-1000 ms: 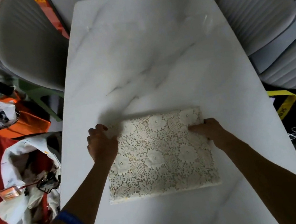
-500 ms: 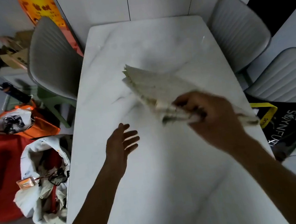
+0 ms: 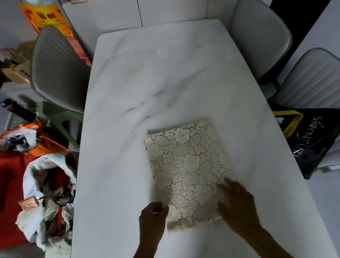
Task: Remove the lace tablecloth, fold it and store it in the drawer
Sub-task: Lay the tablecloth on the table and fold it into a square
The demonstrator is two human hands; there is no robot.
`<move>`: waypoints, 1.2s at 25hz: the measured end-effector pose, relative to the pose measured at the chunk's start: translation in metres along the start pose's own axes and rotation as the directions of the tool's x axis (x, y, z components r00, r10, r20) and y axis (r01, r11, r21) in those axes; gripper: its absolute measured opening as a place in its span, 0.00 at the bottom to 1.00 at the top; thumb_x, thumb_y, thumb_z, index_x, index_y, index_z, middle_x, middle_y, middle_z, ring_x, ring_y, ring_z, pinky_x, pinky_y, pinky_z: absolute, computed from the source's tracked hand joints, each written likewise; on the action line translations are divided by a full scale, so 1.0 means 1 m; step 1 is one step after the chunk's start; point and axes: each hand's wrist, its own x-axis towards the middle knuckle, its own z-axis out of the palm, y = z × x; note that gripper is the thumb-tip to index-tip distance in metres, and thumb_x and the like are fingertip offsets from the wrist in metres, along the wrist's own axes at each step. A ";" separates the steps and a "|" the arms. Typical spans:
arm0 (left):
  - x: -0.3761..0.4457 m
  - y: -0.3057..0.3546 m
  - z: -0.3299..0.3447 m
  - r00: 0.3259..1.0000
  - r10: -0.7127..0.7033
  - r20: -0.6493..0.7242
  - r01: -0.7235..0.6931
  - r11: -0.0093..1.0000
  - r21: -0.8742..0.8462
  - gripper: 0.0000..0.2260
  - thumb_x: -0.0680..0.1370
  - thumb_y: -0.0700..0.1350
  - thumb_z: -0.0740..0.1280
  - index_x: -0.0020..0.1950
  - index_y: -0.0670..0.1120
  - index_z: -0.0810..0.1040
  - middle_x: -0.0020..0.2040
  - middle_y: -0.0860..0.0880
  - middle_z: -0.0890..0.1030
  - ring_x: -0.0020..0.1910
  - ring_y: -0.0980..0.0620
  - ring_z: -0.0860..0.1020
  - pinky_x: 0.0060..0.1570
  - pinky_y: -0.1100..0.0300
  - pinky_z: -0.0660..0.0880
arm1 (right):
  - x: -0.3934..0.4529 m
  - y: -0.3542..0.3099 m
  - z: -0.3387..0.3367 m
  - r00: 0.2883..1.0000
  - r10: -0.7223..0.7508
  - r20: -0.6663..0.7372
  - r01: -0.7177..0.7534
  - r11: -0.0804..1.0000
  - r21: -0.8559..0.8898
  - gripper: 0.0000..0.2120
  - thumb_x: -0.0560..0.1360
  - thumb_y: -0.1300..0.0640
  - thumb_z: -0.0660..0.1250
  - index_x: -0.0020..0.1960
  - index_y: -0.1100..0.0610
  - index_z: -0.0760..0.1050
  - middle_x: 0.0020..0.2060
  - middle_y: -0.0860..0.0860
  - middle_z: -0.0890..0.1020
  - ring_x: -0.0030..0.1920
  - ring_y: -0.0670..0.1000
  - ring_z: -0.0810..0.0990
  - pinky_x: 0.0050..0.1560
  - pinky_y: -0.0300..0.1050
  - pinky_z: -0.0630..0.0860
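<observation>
Head view, down over table (image 3: 159, 87)

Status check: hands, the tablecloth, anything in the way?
Left hand at the near left corner, grip unclear; right hand flat on the near right. Lace tablecloth folded on the table. No drawer in view.

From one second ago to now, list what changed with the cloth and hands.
The lace tablecloth was lifted by the right hand, folded narrower and laid back flat, long side now running away from the person. The left hand let go, then returned to its near left corner. Table and chairs unchanged.
</observation>
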 end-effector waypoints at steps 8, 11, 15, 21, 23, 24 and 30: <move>-0.004 -0.002 0.024 0.991 -0.005 -0.130 0.033 0.976 0.215 0.07 0.72 0.41 0.70 0.37 0.49 0.75 0.39 0.49 0.79 0.36 0.50 0.75 0.33 0.61 0.68 | 0.002 0.053 -0.002 0.926 0.339 0.166 -0.375 0.868 0.326 0.12 0.71 0.64 0.69 0.54 0.58 0.73 0.49 0.55 0.74 0.49 0.60 0.78 0.47 0.48 0.73; -0.007 -0.004 0.025 0.987 -0.044 -0.153 0.041 0.999 -0.021 0.08 0.73 0.42 0.71 0.43 0.50 0.73 0.36 0.48 0.80 0.31 0.48 0.76 0.30 0.60 0.71 | 0.005 0.057 -0.006 0.911 0.345 0.225 -0.409 0.817 0.407 0.15 0.69 0.63 0.71 0.51 0.56 0.69 0.47 0.54 0.76 0.44 0.54 0.76 0.43 0.45 0.71; -0.003 -0.011 0.018 0.991 0.011 -0.135 -0.013 1.000 -0.017 0.06 0.75 0.45 0.72 0.49 0.50 0.76 0.40 0.49 0.83 0.37 0.48 0.81 0.39 0.55 0.77 | -0.013 0.064 0.003 0.899 0.332 0.287 -0.416 0.851 0.320 0.15 0.69 0.60 0.72 0.49 0.54 0.68 0.45 0.52 0.76 0.42 0.51 0.75 0.43 0.46 0.75; 0.031 0.004 0.016 0.957 0.161 -0.239 -0.149 0.986 0.068 0.03 0.73 0.40 0.72 0.42 0.47 0.83 0.41 0.51 0.82 0.41 0.53 0.80 0.40 0.61 0.76 | -0.007 0.050 0.000 0.977 0.212 0.029 -0.213 0.950 0.228 0.16 0.71 0.60 0.71 0.57 0.55 0.71 0.55 0.52 0.72 0.52 0.56 0.75 0.45 0.50 0.77; 0.038 0.004 0.016 0.959 0.172 -0.226 -0.159 0.984 0.077 0.03 0.73 0.41 0.72 0.42 0.49 0.83 0.39 0.53 0.83 0.39 0.54 0.81 0.39 0.60 0.76 | -0.005 0.047 0.003 0.990 0.135 0.027 -0.138 0.976 0.168 0.16 0.72 0.62 0.69 0.59 0.55 0.73 0.59 0.53 0.72 0.52 0.56 0.74 0.45 0.51 0.78; 0.040 0.002 0.017 0.968 0.148 -0.204 -0.134 0.988 0.082 0.03 0.74 0.42 0.72 0.42 0.50 0.83 0.39 0.53 0.83 0.39 0.53 0.81 0.40 0.59 0.78 | -0.005 0.048 0.007 0.990 0.131 0.052 -0.138 0.980 0.143 0.16 0.72 0.62 0.68 0.59 0.55 0.73 0.60 0.53 0.71 0.53 0.56 0.74 0.45 0.51 0.78; 0.056 0.005 0.007 0.797 0.598 -0.088 -0.518 0.751 0.411 0.11 0.72 0.30 0.69 0.49 0.44 0.79 0.49 0.47 0.80 0.48 0.46 0.79 0.46 0.56 0.76 | 0.038 0.059 -0.009 0.995 -0.045 -0.084 0.052 0.995 0.083 0.22 0.69 0.69 0.68 0.61 0.57 0.77 0.65 0.56 0.75 0.61 0.61 0.75 0.56 0.54 0.76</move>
